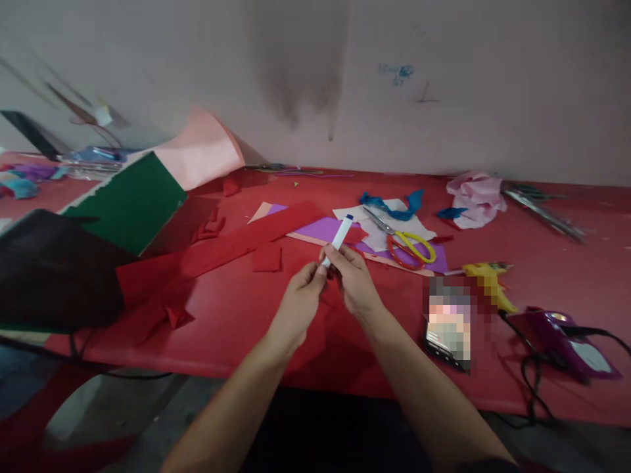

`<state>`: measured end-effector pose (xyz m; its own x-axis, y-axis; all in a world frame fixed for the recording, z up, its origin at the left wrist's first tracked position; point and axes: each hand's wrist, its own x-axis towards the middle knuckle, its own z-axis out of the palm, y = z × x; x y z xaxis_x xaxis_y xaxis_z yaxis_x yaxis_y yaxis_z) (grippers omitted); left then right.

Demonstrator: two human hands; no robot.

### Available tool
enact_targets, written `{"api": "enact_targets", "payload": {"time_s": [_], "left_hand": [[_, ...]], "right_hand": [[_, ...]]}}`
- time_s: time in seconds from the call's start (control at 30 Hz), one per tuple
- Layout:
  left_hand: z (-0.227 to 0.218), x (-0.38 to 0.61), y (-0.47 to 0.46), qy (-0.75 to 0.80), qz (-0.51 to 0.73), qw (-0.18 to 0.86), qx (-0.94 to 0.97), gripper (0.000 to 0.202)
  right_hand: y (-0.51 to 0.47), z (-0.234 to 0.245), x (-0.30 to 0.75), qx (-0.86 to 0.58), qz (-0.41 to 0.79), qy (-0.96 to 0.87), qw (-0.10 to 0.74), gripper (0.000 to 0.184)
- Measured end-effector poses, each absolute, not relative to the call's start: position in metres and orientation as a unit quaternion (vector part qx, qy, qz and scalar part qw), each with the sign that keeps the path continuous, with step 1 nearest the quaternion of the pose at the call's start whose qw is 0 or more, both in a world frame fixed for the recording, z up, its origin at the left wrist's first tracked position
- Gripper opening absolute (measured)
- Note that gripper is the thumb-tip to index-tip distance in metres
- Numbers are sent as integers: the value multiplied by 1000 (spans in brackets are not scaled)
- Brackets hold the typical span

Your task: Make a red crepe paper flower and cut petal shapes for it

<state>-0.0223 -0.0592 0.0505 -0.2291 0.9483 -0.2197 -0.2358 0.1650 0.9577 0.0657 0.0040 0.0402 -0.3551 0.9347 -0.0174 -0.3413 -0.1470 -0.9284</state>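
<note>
A white marker point(338, 240) with a dark blue tip end stands tilted between my two hands, above the red table. My right hand point(353, 279) grips its middle, thumb along the barrel. Fingers of my left hand point(302, 299) are pinched together at the marker's lower end, close against the right hand. Just beyond lie scissors point(401, 240) with yellow and red handles, on white paper point(345, 215) and a purple sheet point(315, 228). A long strip of red fabric point(236, 244) stretches to the left. What lies under my fingers is hidden.
A phone point(434, 348), partly blurred out, lies right of my arm. Beyond it are a yellow glue gun point(488, 282) and a purple device point(566, 345) with black cables. Pink cloth point(476, 200) lies behind. A green board point(133, 200) and black cloth point(54, 269) occupy the left.
</note>
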Motion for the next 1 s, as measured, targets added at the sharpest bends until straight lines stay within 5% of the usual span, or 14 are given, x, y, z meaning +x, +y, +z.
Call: {"api": "enact_targets", "payload": {"time_s": [0.17, 0.47, 1.0], "left_hand": [[56, -20, -42, 556, 570, 509, 326, 27], [56, -2, -51, 530, 640, 538, 141, 20], [56, -11, -55, 474, 649, 577, 144, 27]], "right_hand": [[18, 45, 51, -348, 644, -464, 499, 36], [8, 51, 38, -420, 668, -430, 439, 43], [-2, 43, 36, -413, 692, -399, 437, 39]]}}
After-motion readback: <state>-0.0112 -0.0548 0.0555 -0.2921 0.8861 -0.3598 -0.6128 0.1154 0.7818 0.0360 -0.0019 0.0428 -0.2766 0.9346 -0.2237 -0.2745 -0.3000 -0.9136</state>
